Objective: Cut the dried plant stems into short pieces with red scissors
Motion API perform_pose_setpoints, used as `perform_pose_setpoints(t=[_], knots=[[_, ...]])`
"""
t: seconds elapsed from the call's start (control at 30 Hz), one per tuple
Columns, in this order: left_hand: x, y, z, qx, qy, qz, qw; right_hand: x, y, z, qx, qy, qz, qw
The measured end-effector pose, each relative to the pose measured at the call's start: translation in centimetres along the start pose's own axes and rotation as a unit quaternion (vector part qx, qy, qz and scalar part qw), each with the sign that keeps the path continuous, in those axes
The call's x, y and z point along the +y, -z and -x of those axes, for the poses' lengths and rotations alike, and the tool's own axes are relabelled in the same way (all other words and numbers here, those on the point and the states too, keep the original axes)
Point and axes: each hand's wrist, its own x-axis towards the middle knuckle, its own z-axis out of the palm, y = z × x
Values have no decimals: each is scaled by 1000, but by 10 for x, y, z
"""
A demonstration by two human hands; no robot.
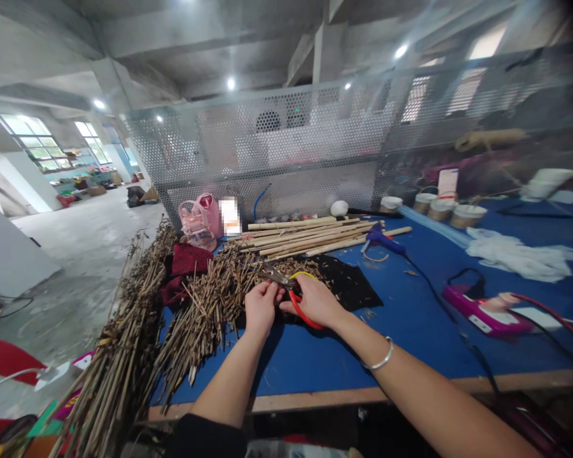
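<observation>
My right hand (315, 300) is closed round the red and yellow handles of a pair of pruning shears (286, 284). Its blades point left toward my left hand (261, 306). My left hand pinches a thin dry twig just in front of the blades, above a heap of short cut twigs (205, 305). Both hands are over a black cloth (348, 283) on the blue table (410, 318). A silver bangle (382, 359) is on my right wrist.
Long dry stalks (119, 356) hang over the table's left edge. Pale bamboo sticks (310, 238) lie behind, with a blue glue gun (382, 240). A pink glue gun (477, 312) with cables, white cloth (520, 257), tape rolls (442, 208) and a pink bottle (201, 219) stand before a perforated metal screen (291, 146).
</observation>
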Motion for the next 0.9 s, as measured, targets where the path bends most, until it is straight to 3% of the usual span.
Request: perform_pose_setpoints(t=[0.3, 0.6, 0.9], knots=[[-2, 0, 1, -7, -14, -13, 1000, -2, 0, 1, 7, 18, 11, 1000], [-2, 2, 1, -8, -48, -67, 997, -4, -2, 2, -52, -59, -21, 997], [-3, 4, -4, 4, -30, -34, 999, 2, 2, -1, -83, -68, 6, 994]])
